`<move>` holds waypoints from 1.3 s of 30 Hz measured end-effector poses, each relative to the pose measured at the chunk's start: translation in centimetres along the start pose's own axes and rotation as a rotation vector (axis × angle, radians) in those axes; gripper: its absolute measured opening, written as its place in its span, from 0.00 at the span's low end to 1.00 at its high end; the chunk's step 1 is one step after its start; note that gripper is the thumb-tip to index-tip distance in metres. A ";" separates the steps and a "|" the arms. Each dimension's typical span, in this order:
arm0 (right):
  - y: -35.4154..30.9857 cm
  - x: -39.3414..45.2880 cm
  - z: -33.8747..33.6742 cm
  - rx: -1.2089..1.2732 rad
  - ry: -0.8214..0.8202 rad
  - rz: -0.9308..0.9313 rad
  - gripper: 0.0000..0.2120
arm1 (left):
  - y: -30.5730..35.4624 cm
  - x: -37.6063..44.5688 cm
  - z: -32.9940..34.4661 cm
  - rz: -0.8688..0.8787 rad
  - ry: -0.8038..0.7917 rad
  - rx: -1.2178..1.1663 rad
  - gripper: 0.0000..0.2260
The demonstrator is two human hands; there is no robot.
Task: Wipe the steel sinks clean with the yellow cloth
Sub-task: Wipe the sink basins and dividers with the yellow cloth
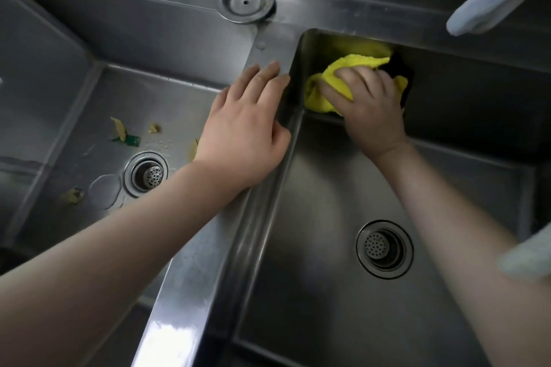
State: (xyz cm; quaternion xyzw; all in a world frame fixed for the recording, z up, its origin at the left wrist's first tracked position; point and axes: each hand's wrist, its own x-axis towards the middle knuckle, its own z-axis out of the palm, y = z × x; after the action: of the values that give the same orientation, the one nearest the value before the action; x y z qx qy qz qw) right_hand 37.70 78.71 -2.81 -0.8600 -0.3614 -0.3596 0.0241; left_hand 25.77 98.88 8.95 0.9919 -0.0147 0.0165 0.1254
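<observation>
Now right hand [371,110] grips yellow cloth [325,85] in sink [313,217] corner — left hand [247,128] flat on divider [190,277].

Brushed steel sinks [328,188] with dull sheen, fluffy yellow cloth [343,68], glossy wet divider [190,277]
</observation>
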 end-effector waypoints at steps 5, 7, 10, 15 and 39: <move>-0.6 -2.9 2.8 0.032 -0.173 -0.016 0.18 | -0.2 0.1 0.0 -0.008 0.026 -0.020 0.28; -0.7 -4.6 3.8 0.056 -0.301 -0.046 0.17 | -0.2 0.2 0.0 -0.010 0.031 -0.020 0.28; -0.9 -7.0 4.6 0.069 -0.545 -0.062 0.20 | -0.2 0.2 0.0 -0.012 0.035 -0.030 0.28; -1.0 -6.3 3.6 0.077 -0.595 -0.016 0.19 | -0.2 0.2 0.1 -0.007 0.045 -0.037 0.28; 4.7 -0.8 -7.2 0.016 -0.065 0.031 0.20 | 2.1 0.1 -0.6 -0.035 -0.062 0.285 0.30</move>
State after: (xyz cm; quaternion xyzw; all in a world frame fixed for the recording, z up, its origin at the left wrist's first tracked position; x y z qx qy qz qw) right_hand 35.96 72.63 3.05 -0.8765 -0.3514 -0.3282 0.0246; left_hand 25.77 97.03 10.03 0.9997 0.0014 -0.0145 -0.0170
